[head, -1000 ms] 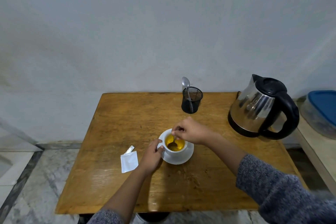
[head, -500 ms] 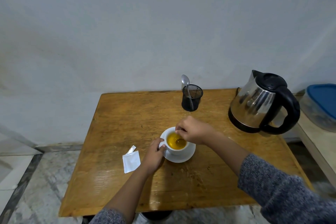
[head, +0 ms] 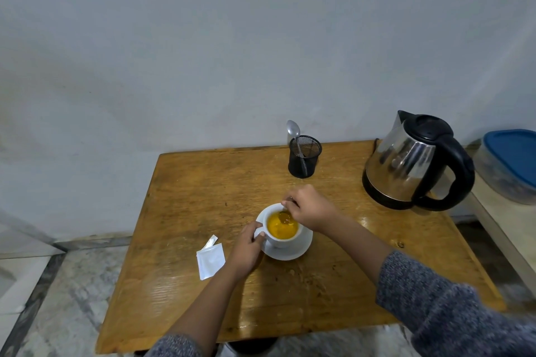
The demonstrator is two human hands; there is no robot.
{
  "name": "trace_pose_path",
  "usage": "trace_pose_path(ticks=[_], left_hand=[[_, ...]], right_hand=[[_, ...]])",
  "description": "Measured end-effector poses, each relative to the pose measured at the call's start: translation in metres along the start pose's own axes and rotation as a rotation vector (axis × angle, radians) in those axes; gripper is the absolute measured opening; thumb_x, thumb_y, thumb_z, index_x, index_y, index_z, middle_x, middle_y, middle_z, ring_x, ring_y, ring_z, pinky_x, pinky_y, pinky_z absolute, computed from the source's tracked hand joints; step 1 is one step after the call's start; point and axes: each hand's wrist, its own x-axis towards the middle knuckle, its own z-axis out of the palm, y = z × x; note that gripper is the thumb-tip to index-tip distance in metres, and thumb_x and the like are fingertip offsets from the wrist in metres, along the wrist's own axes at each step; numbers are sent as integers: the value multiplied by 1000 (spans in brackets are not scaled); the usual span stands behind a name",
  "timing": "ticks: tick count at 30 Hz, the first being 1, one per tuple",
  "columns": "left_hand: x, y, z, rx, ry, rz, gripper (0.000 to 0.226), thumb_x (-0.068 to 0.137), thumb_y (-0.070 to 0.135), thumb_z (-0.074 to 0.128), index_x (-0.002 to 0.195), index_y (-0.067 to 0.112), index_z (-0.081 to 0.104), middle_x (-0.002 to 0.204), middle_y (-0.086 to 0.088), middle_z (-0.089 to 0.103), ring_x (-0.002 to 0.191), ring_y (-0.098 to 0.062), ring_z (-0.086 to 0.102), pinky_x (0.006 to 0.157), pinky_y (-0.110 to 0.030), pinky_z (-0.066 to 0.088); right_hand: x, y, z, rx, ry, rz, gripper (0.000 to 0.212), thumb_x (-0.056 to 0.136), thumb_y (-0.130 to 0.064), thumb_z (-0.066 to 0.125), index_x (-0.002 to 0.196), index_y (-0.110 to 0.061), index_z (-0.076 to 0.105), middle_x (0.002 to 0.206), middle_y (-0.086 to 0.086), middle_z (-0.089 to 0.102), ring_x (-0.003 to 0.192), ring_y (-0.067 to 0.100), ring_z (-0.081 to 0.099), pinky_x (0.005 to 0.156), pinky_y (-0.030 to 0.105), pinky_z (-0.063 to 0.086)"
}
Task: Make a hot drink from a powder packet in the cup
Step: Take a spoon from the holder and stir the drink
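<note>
A white cup (head: 282, 240) full of yellow-orange drink stands on a white saucer (head: 293, 252) in the middle of the wooden table (head: 203, 197). My left hand (head: 246, 249) grips the cup's handle on its left side. My right hand (head: 310, 209) holds a small spoon (head: 284, 215) whose bowl dips into the drink at the cup's far right. An opened white powder packet (head: 211, 261) lies flat on the table left of the cup, its torn-off strip (head: 211, 241) just beyond it.
A steel electric kettle (head: 412, 162) with a black handle stands at the table's back right. A black mesh holder (head: 304, 156) with a spoon (head: 293, 129) in it stands at the back centre. A blue-lidded container (head: 510, 165) sits on a ledge to the right.
The spoon in my right hand has moved round inside the cup, and the drink looks more evenly yellow. My left hand has stayed on the cup's handle.
</note>
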Motion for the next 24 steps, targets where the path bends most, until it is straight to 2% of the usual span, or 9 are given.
trace_pose_path(ticks=[6,10,14,18,24], left_hand=[[2,-2,0,9,1,6,15,95,21,44,106,27,51,126,-9,53,113,-24,50,90,-33,39],[4,-5,0,20,-2,15,15,95,20,44,107,26,51,124,-9,54,111,-23,50,87,-31,38],[7,-10,-1,30,-7,7,19,94,23,45,112,24,53,124,-8,54,108,-22,52,86,-32,40],[8,-11,0,20,-14,-11,21,94,25,45,115,24,52,126,-6,53,111,-22,51,92,-35,43],[9,-12,1,24,-4,-3,24,94,22,45,117,19,52,125,-9,54,110,-23,51,88,-32,41]], right_hand=[[-1,-5,-1,-62,-124,-17,28,95,-22,48,108,-7,68,101,11,70,88,23,64,77,40,57],[1,-8,4,11,-93,-9,27,94,-24,51,103,-7,70,94,11,71,83,22,65,76,43,57],[0,-8,6,48,-26,4,29,95,-24,49,109,-7,69,97,11,71,85,21,64,74,37,55],[-3,-2,5,21,16,-7,29,96,-23,48,109,-7,68,103,12,70,91,24,63,78,40,55],[-8,0,-2,-48,-71,-21,27,95,-22,48,108,-7,67,105,11,69,90,22,63,78,40,55]])
